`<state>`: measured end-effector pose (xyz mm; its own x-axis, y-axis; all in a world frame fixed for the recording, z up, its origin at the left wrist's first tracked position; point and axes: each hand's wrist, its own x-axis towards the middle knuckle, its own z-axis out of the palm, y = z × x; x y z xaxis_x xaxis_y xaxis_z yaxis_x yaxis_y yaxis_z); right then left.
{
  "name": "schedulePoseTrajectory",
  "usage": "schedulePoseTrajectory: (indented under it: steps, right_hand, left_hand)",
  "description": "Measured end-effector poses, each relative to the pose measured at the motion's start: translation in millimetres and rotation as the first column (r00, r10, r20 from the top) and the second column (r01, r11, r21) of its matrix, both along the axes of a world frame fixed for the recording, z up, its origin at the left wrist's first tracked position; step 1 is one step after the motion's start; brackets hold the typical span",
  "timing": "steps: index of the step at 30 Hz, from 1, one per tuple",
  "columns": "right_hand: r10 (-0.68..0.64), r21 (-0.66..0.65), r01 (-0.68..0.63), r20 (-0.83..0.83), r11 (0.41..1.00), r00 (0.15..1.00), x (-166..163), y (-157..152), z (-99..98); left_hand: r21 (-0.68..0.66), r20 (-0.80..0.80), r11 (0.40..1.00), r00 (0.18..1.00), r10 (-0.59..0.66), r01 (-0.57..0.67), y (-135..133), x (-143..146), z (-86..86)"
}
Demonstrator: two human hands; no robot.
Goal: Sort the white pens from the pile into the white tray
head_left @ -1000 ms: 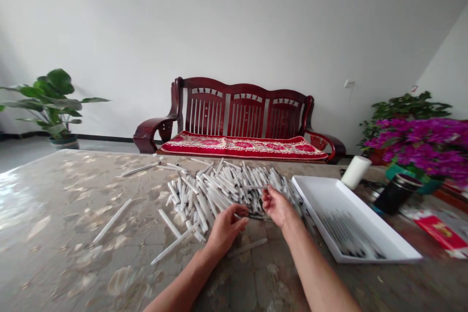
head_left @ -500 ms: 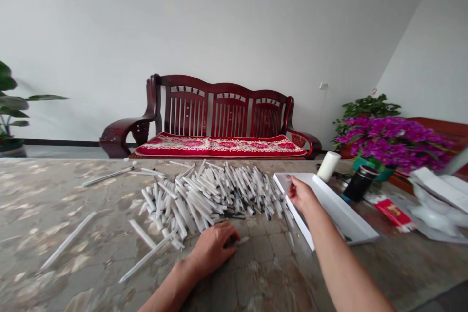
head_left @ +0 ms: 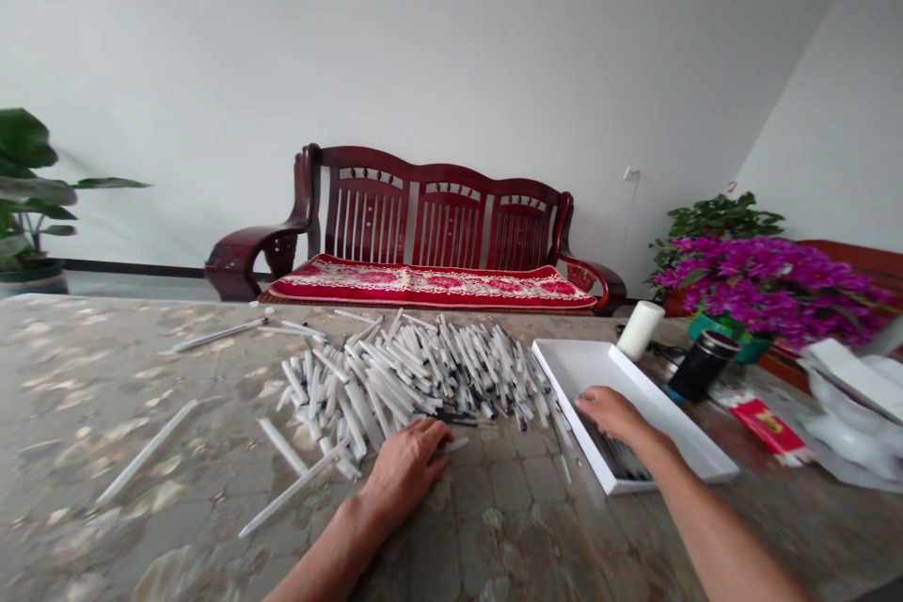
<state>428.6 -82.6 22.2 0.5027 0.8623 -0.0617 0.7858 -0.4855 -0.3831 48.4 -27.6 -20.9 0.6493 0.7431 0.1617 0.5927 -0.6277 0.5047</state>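
Observation:
A big heap of white pens [head_left: 416, 372] lies across the middle of the marbled table [head_left: 105, 395]. My left hand [head_left: 405, 470] rests at the heap's near edge, fingers curled over a pen lying on the table. My right hand [head_left: 610, 412] reaches into the white tray [head_left: 593, 367] to the right, palm down over a row of dark pens [head_left: 621, 461] in the tray's near end. Its fingers are bent; what they hold is hidden.
Loose white pen barrels [head_left: 145, 451] are scattered on the left of the table. A white cup [head_left: 640, 330], a black flask [head_left: 695, 365], a red packet [head_left: 768, 423] and purple flowers [head_left: 768, 287] stand right of the tray. A red wooden bench [head_left: 430, 245] stands behind.
My right hand left the pile, swung right over the tray's edge, and now lies down inside the tray. My left hand settled on a pen at the pile's near edge.

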Motion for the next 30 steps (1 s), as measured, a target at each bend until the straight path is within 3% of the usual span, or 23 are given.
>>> schedulePoseTrajectory:
  steps: [4,7,11,15,24,30]
  right_hand:
    - [0.026,-0.036,-0.020,0.152,0.999,0.988,-14.3,-1.4,12.4]
    - [0.124,0.014,-0.129,0.209,0.991,0.970,-44.8,7.2,19.7]
    - [0.348,0.040,-0.359,0.167,0.933,0.923,-103.4,23.0,12.3]
    - [0.417,0.040,-0.432,0.198,0.901,0.887,-144.7,31.6,-1.2]
    - [0.359,-0.103,-0.348,0.417,0.932,0.835,-171.0,40.4,-0.7]
    - [0.438,-0.027,-0.462,0.369,0.887,0.820,-180.5,38.0,-0.5]
  left_hand:
    - [0.011,-0.020,1.000,1.000,-0.003,0.003,0.6,-0.4,0.4]
    - [0.079,-0.070,0.997,0.997,-0.013,0.019,-0.5,-1.2,3.4]
    - [0.202,-0.129,0.979,0.992,-0.006,0.032,-3.4,-3.5,10.3]
    - [0.259,-0.149,0.966,0.989,0.018,0.022,-4.0,-5.0,12.7]
    - [0.260,-0.146,0.965,0.987,0.069,-0.029,-1.7,-1.6,3.5]
    - [0.205,-0.183,0.977,0.979,0.090,-0.051,-2.2,-1.9,8.9]
